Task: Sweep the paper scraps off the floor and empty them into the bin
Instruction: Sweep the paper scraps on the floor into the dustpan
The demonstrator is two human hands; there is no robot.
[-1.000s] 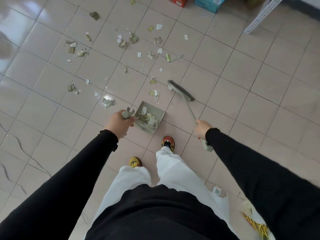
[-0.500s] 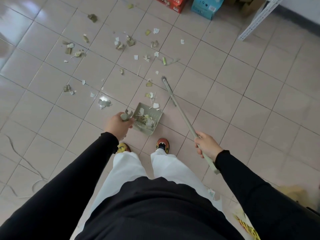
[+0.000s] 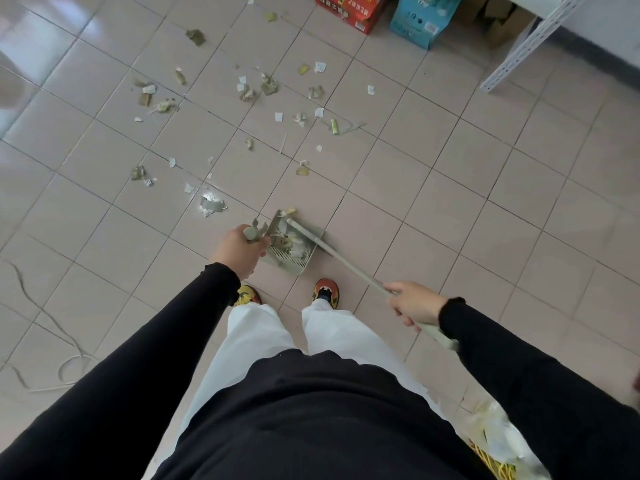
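A grey-green dustpan [image 3: 313,237] rests on the tiled floor just ahead of my feet, with a small heap of scraps inside it. My left hand [image 3: 239,249] grips the dustpan's handle. The broom [image 3: 346,261] runs diagonally from the pan's mouth back to my right hand [image 3: 414,303], which is closed around its shaft. The broom head lies at the pan's far lip, mostly hidden. Several white and green paper scraps [image 3: 270,86] are scattered over the tiles beyond the pan, and a larger crumpled piece [image 3: 211,205] lies just left of it.
A red box [image 3: 349,10] and a blue box [image 3: 424,20] stand at the far wall beside a white perforated metal rack leg [image 3: 519,46]. A thin cord [image 3: 52,341] loops over the floor at left. A plastic bag with yellow contents [image 3: 498,445] sits by my right leg.
The broom head has been drawn from the open floor back to the dustpan's mouth, pushing the nearest scraps in. My right hand pulled back. The left hand and pan stayed in place.
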